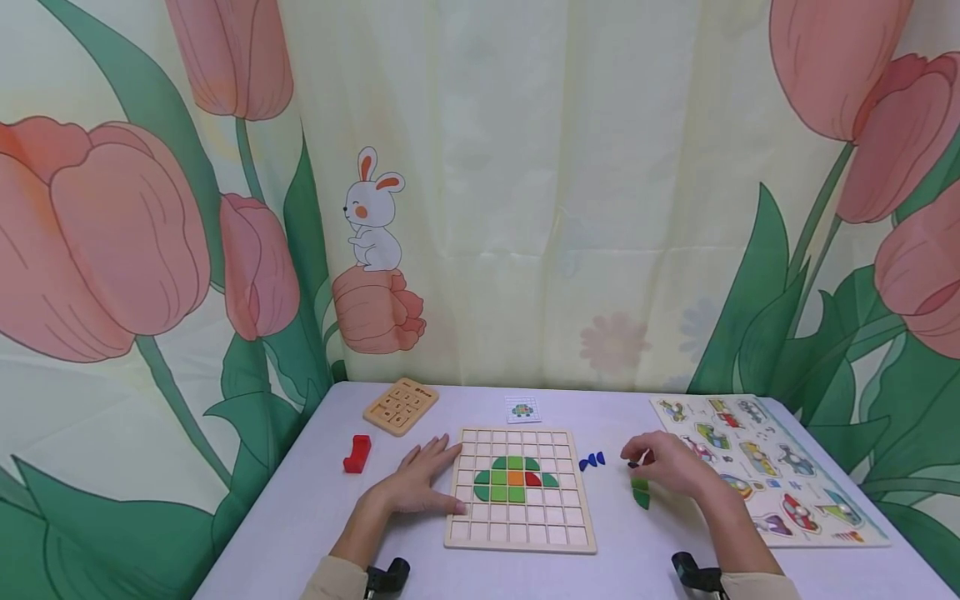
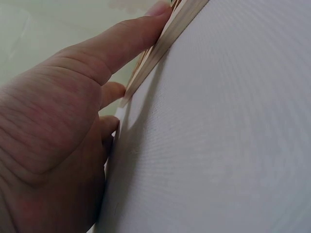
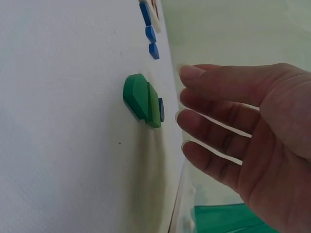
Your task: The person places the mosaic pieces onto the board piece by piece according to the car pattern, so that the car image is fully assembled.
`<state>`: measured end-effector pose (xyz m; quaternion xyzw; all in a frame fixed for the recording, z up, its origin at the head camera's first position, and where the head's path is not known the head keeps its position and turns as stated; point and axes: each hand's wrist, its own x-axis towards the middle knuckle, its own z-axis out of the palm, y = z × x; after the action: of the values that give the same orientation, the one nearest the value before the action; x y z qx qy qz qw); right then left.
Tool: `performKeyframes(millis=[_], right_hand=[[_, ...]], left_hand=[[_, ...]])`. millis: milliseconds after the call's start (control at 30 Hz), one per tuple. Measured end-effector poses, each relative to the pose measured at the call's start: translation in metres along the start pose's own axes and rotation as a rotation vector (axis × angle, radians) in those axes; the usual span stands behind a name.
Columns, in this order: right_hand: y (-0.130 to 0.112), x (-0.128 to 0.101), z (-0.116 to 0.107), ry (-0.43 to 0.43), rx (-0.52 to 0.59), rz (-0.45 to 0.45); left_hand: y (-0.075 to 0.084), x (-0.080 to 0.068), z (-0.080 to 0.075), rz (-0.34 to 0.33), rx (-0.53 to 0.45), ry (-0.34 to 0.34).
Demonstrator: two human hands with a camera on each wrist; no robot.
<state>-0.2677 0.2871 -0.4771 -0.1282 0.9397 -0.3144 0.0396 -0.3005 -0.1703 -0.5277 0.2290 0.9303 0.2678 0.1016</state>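
A curtain point(image 1: 525, 208) printed with big pink tulips, green leaves and a small rabbit hangs across the whole back of the scene. In front of it stands a counter point(image 1: 315, 508) covered in pale lavender-white cloth.

On the counter, largest first: a vehicle puzzle point(image 1: 772, 467) lies at the right, and a wooden grid board point(image 1: 519, 500) lies in the middle, holding a small cluster of green tiles with one orange and one red. A tan number board point(image 1: 401, 406) sits at the far left, a red block point(image 1: 357, 454) nearer on the left, and a small picture card point(image 1: 522, 408) just behind the grid board. Blue pieces point(image 1: 592, 461) lie between the grid board and the right hand. Green pieces point(image 1: 640, 492) lie just under that hand.

The left hand point(image 1: 420, 487) lies flat with straight fingers, touching the grid board's left edge; it holds nothing. The right hand point(image 1: 671, 468) hovers over the green pieces with fingers loosely bent.

The left wrist view shows what the head view cannot: the fingertips point(image 2: 160, 9) press right against the grid board's thin wooden edge point(image 2: 165, 39). The right wrist view shows the right hand point(image 3: 243, 126) open and apart from the green pieces point(image 3: 142, 99), gripping nothing (a dark blue bit peeks from behind them). The blue pieces point(image 3: 149, 31) show further off.

In the head view, the right hand hides part of the green pieces, and a small dark spot at its fingertips is too small to make out. Both forearms are cut off at the lower edge.
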Motion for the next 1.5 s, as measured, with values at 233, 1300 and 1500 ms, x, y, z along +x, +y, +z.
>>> performKeyframes(millis=[233, 1300, 1500], right_hand=[[0.0008, -0.0022, -0.0001, -0.04, 0.029, 0.105], [-0.0004, -0.0036, 0.0059, -0.054, -0.011, 0.172], [0.0011, -0.002, 0.0078, -0.069, -0.001, 0.147]], left_hand=[[-0.0004, 0.0002, 0.0001, -0.001, -0.003, -0.003], [0.0006, -0.0007, -0.0006, 0.004, -0.005, 0.0], [0.0, -0.0007, -0.0004, 0.003, -0.004, 0.001]])
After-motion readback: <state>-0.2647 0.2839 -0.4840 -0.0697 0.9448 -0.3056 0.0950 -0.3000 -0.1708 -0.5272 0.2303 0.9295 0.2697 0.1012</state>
